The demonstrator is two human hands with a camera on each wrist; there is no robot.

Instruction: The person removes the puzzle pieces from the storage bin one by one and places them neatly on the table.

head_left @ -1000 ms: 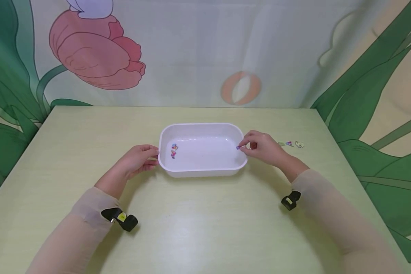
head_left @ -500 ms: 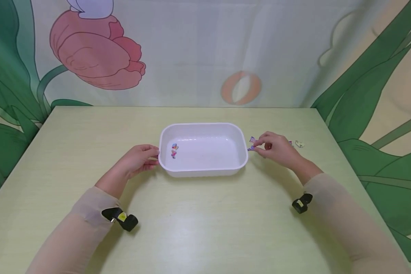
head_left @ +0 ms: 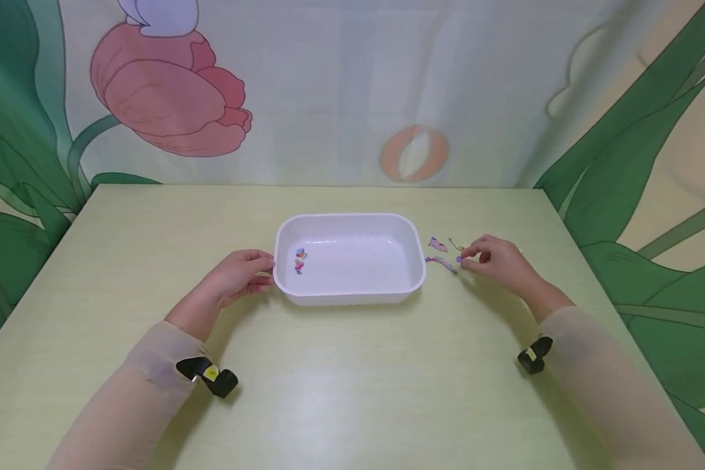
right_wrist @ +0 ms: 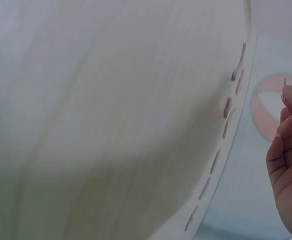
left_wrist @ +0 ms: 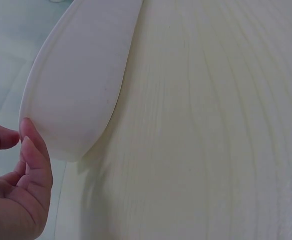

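Note:
My left hand (head_left: 243, 277) pinches the left end of a white plastic basin (head_left: 352, 299) between thumb and fingers; the left wrist view shows its fingertips at the rim. Inside the basin, near its left wall, lie small colourful flat pieces (head_left: 300, 260). To the right of the basin, my right hand (head_left: 496, 262) pinches a small purple piece (head_left: 459, 259) just over the table. In the right wrist view this piece (right_wrist: 284, 82) shows as a thin edge between thumb and finger. Nearest to that hand lie a curved purple piece (head_left: 442, 264) and a thin yellowish-green piece (head_left: 455, 245).
A pink-purple flat piece (head_left: 437, 244) lies right of the basin. Several flat pieces lie along the table in the right wrist view, seen edge-on. A light wood-grain table (head_left: 329, 365) bears everything, with a printed curtain (head_left: 317, 85) behind its far edge.
My right hand has moved right, from the basin's right rim to the table beside it, uncovering flat pieces there. The left hand stays on the basin's left end.

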